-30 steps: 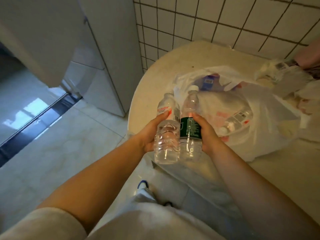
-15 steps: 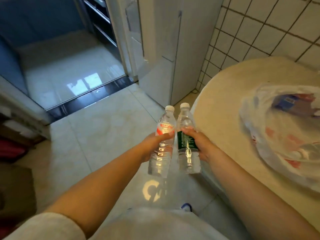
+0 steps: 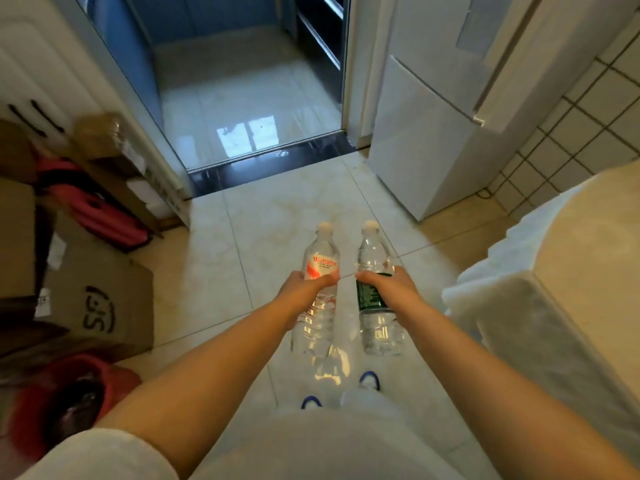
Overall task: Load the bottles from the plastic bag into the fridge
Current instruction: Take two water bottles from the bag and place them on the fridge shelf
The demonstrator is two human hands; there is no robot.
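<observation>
You hold two bottles, one in each hand; your left hand (image 3: 304, 285) is wrapped around the clear plastic water bottle with the red and white label (image 3: 317, 292), and your right hand (image 3: 388, 284) is wrapped around the clear plastic water bottle with the dark green label (image 3: 375, 292); both stand upright, side by side but not touching, above the pale tiled floor (image 3: 277, 209). No bottle is in the tall white fridge (image 3: 426, 133) yet, as far as you can see; its doors look closed, so I think you must free a hand to open one; the plastic bag is out of sight, so you cannot tell how many bottles are left. The floor ahead is open up to the fridge; watch the pale stone table edge (image 3: 498, 271) close on your right and the brown cardboard boxes (image 3: 97, 289) on your left.
</observation>
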